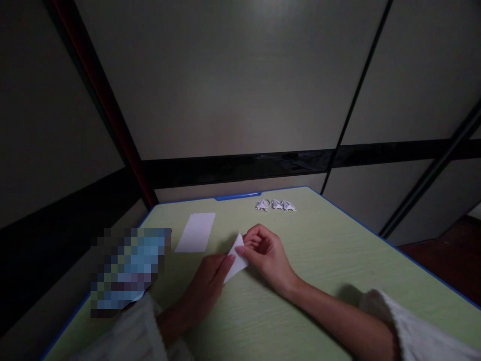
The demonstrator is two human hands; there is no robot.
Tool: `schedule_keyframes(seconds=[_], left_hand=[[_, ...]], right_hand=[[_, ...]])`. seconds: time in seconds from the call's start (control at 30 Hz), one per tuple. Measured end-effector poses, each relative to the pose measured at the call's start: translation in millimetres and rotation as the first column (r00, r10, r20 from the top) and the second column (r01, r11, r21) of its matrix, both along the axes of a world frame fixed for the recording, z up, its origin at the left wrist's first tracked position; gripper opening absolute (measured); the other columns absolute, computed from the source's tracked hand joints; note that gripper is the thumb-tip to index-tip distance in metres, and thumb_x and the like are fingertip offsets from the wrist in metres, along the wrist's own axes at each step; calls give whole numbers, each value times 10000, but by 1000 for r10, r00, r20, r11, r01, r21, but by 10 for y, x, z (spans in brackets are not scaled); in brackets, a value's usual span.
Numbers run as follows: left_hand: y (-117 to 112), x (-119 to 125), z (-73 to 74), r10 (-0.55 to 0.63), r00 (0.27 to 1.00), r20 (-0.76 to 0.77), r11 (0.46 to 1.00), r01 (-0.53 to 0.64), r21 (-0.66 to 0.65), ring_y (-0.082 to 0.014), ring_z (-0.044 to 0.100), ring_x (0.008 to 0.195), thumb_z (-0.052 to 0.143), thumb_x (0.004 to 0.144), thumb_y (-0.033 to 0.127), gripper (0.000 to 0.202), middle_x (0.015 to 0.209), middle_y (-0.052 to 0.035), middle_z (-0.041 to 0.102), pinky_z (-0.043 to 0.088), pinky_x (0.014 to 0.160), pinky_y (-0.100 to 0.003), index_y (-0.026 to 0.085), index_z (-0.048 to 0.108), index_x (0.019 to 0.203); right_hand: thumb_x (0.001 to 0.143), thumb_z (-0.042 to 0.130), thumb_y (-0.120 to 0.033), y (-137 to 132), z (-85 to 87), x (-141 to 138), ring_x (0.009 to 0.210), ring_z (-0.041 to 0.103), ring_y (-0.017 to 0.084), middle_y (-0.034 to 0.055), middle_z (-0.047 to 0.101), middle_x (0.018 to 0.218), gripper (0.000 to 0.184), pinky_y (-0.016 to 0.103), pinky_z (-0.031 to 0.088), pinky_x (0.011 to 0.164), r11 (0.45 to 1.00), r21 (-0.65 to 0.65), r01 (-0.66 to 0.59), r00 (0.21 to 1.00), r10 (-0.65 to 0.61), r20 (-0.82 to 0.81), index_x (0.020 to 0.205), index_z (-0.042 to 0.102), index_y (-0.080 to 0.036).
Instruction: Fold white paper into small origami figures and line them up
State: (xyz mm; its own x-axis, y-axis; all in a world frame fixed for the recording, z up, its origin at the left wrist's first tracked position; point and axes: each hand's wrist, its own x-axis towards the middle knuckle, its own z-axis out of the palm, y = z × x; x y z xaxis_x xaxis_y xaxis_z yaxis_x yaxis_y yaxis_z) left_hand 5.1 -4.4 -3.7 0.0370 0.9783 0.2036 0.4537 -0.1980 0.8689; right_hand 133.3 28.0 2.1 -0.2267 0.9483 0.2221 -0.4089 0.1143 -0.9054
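Between my two hands is a white folded piece of paper point(235, 266), shaped like a triangle with its tip pointing up and away from me. My left hand point(212, 276) grips its left side, thumb on top. My right hand point(266, 250) pinches the upper right edge between thumb and curled fingers. The fingers beneath the paper are partly hidden. Beyond the left hand lies a flat white sheet of paper point(196, 232). Several small folded paper figures point(277, 204) sit in a row farther back.
The pale green table point(323, 235) has a blue edge and a blue raised strip point(238, 196) at its far side. At the left lies a blurred-out bluish object point(131, 268). Cabinet panels point(240, 90) stand right behind the table.
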Motion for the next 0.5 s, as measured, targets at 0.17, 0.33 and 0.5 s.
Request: schedule_keyframes(seconds=[0.17,0.33,0.5], left_hand=[[55,-29,9,-87,989,116,993,77,90,-131,479,578,415,740,309,238,583,0,494,416,521,-217,162,530,592],[149,-69,64,-95,958,270,995,85,47,-87,458,482,475,697,292,196,593,18,466,382,418,-185,138,544,597],[140,-58,106,-72,943,325,997,81,-13,-66,416,429,526,643,269,178,525,41,446,347,396,-181,131,544,533]], right_hand=[[540,671,-193,-1,10,13,473,436,55,-42,506,513,158,185,335,479,1000,21,-18,988,14,156,591,532,-137],[562,657,-243,48,11,47,481,420,56,-43,490,512,164,188,309,473,992,16,-122,952,112,286,589,545,-126],[548,665,-240,31,5,36,464,392,44,-54,472,505,182,179,278,456,982,-23,-185,936,183,300,579,531,-121]])
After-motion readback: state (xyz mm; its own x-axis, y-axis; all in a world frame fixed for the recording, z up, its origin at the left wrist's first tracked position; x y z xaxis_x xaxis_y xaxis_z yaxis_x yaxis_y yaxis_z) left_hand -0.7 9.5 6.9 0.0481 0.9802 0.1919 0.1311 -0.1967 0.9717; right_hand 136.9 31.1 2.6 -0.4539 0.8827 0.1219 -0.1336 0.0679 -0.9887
